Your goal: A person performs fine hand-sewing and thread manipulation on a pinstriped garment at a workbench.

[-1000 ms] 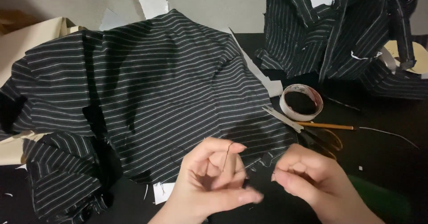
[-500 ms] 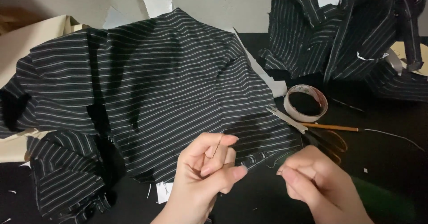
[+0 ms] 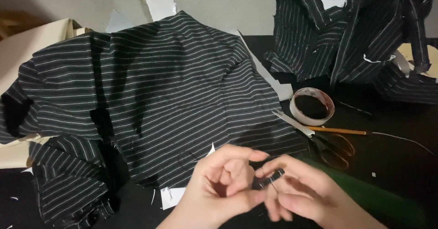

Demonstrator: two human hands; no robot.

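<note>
This looks like a sewing or tailoring workspace — a home corner or small workshop, it is hard to tell which. A large black pinstriped garment piece with raw, fraying edges is spread over a black tabletop. To the right of it lie orange-handled scissors and, just beyond them, a roll of tape. Farther right and behind, more of the same striped cloth is heaped in a pile. Cream paper sheets — perhaps pattern paper — show at the garment's left edge, and a plain pale wall stands behind it.
</note>
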